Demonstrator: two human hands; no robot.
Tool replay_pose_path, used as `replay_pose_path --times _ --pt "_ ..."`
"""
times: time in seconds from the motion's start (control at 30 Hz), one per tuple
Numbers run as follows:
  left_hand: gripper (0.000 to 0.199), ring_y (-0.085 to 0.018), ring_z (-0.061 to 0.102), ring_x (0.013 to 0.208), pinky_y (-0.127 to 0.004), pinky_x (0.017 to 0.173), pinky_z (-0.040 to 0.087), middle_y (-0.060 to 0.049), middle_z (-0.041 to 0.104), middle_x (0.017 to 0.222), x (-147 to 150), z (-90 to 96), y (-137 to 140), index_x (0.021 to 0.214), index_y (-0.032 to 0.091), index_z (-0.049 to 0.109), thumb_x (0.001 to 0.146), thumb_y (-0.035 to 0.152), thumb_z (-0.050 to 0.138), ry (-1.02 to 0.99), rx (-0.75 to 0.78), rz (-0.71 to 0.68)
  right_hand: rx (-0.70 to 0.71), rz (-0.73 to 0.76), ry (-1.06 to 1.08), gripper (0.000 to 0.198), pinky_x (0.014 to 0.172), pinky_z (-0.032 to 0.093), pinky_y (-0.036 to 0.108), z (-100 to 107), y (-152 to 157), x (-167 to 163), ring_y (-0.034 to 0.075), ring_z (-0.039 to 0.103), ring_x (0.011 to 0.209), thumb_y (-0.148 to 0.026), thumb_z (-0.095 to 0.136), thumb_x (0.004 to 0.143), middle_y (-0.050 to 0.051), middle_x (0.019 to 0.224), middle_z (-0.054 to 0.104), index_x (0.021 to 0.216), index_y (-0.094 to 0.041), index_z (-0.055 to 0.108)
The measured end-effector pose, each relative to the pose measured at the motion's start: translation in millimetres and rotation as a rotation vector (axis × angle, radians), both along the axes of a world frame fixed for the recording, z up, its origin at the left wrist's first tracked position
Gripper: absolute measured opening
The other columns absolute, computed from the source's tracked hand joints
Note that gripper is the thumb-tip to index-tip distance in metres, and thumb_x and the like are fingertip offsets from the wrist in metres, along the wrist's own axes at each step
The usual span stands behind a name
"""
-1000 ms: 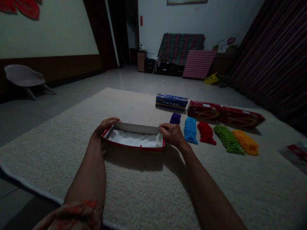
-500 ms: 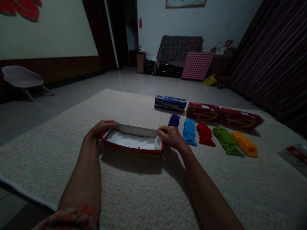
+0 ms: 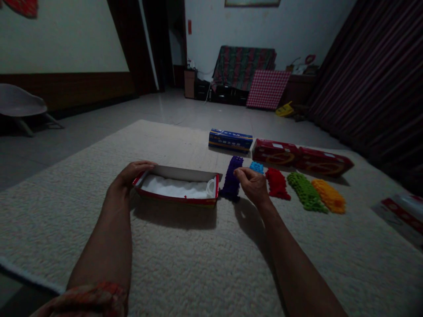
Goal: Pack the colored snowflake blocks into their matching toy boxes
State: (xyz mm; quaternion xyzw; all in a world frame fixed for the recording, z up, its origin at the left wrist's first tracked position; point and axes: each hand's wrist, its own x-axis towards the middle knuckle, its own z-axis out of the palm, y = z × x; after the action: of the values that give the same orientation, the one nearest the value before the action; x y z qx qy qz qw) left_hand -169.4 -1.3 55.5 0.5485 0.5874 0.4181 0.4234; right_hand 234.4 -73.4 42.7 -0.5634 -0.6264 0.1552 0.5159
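Note:
An open red cardboard box (image 3: 175,199) with white padding (image 3: 172,186) inside rests on the pale quilted mat. A white loop of cord (image 3: 210,188) lies at its right end. My left hand (image 3: 135,171) grips the box's left end, fingers over the back corner. My right hand (image 3: 253,185) is off the box, thumb and fingertips drawn together with nothing visible in them. Its fingertips overlap the right edge of a purple knitted piece (image 3: 232,180); whether they touch it I cannot tell. Behind the hand, a light blue knitted piece (image 3: 257,167) is partly hidden.
Red (image 3: 277,183), green (image 3: 306,190) and orange (image 3: 328,195) knitted pieces lie in a row to the right. Behind them stand a blue box (image 3: 230,141) and two dark red boxes (image 3: 276,152). Another package (image 3: 401,215) sits at the far right.
My right hand has let go of the box's right end and moved right, uncovering the purple piece and covering much of the light blue one. My left hand stays on the box.

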Motion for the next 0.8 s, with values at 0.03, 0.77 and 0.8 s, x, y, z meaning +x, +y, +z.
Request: replay_pose_path --times 0.03,0.77,0.8 --pt "0.028 -0.032 0.072 0.09 -0.04 0.078 0.057 -0.007 0.079 0.083 0.5 1.4 0.7 0.073 0.024 0.08 0.051 0.041 0.082 0.018 -0.002 -0.01 0.022 -0.015 -0.013 0.03 0.071 0.052 0.035 -2.9 -1.9 4.2 0.023 0.069 0.075 -0.044 0.057 0.088 0.007 0.08 0.077 0.081 -0.021 0.075" --pt "0.029 -0.029 0.07 0.088 -0.035 0.074 0.057 -0.007 0.079 0.089 16.1 -18.0 57.2 0.075 0.025 0.081 0.056 0.047 0.081 -0.086 0.124 -0.042 -0.112 0.189 -0.639 0.026 0.084 0.055 0.039 -0.7 -17.5 23.7 0.026 0.067 0.094 -0.025 0.069 0.086 0.012 0.104 0.069 0.11 -0.019 0.075" --pt "0.028 -0.031 0.07 0.093 -0.036 0.077 0.057 -0.007 0.08 0.093 15.2 -20.8 57.8 0.076 0.025 0.082 0.058 0.047 0.08 -0.088 0.142 -0.036 -0.136 0.198 -0.668 0.028 0.085 0.055 0.04 2.0 -19.3 22.5 0.027 0.066 0.096 -0.027 0.071 0.085 0.012 0.106 0.069 0.113 -0.02 0.074"
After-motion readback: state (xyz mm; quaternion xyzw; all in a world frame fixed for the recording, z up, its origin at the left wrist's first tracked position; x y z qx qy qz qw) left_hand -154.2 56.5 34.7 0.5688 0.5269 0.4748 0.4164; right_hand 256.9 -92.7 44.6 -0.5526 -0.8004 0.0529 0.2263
